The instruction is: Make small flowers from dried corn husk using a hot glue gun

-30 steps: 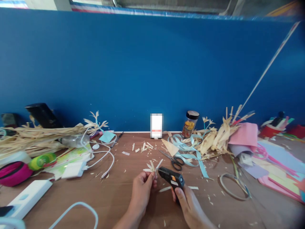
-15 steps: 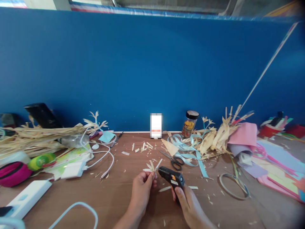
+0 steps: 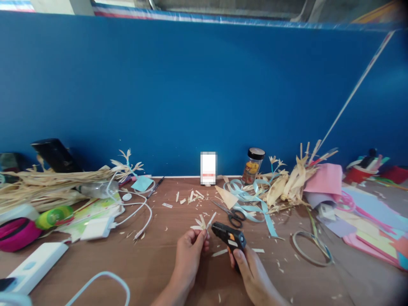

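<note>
Between the fingertips of my left hand [image 3: 191, 250] is a small flower of pale dried husk petals [image 3: 200, 222], pinched at its base. My right hand [image 3: 250, 267] is wrapped round the handle of a black and orange glue gun [image 3: 230, 237]. The gun's nozzle points left, a short gap from the flower. Fingers cover the flower's base and much of the handle. Just beyond the gun lie black-handled scissors [image 3: 236, 217], and pale husk strips [image 3: 219, 253] rest on the table beneath it.
Cut husk scraps [image 3: 194, 196] dot the brown table [image 3: 153, 263]. Light-blue ribbon [image 3: 270, 223], a jar [image 3: 253, 165] and dried husks [image 3: 288, 187] lie right; coloured paper [image 3: 366, 229] is farther over. Left are a power strip [image 3: 35, 267] and cables [image 3: 146, 212]. A blue partition [image 3: 191, 93] stands behind.
</note>
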Available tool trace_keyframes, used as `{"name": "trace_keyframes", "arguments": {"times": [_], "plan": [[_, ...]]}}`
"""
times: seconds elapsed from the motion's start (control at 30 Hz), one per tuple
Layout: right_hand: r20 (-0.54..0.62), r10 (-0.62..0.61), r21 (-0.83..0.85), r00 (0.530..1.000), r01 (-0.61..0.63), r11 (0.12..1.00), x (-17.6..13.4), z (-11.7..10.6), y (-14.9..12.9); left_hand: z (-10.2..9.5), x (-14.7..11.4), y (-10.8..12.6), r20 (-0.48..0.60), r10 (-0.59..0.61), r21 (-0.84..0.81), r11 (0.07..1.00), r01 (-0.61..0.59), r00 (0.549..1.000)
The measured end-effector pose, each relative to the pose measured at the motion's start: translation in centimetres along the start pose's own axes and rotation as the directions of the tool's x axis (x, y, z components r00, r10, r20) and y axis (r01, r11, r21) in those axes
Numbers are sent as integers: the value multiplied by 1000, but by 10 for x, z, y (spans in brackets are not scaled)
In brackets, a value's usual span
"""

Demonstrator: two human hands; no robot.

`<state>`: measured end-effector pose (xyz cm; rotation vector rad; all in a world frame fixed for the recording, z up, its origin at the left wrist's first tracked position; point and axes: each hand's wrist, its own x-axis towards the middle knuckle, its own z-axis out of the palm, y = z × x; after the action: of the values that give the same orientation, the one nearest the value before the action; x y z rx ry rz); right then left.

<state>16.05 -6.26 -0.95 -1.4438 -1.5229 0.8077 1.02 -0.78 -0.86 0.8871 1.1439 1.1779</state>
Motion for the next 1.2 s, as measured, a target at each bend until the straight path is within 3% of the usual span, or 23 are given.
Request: {"name": "trace_keyframes", "arguments": {"times": [0.17,0.4,0.6,0.73,0.9,1.03,1.13,1.2], "plan": [[-17,-25,45,1000,25,999,1,-2,4,0,1,0,3,-3,-5,1000,3,1000],[-253,-87,100,963,116,988,3,-14,-16,0,0,2,2,-1,43,999,1,1000],[-330,-222,-278,918,130,952,-7,-59,-21,-4,3,-1,-5,24,107,994,-23,1000],[-401,-272,-563,875,-1,827,-30,-95,7,-2,1,0,13,40,140,989,-41,999],[-544,-189,-702,817,-319,637,-54,-129,53,6,-6,1,105,27,128,991,-40,994],[-524,-142,-771,840,-396,500,-54,-141,75,7,-8,0,139,-44,16,999,42,989],[-508,-138,-790,850,-395,469,-52,-143,77,4,-7,1,157,-78,-47,995,86,985],[-546,-160,-775,823,-423,469,-52,-141,68,2,-6,2,162,-84,-76,992,97,983]]}}
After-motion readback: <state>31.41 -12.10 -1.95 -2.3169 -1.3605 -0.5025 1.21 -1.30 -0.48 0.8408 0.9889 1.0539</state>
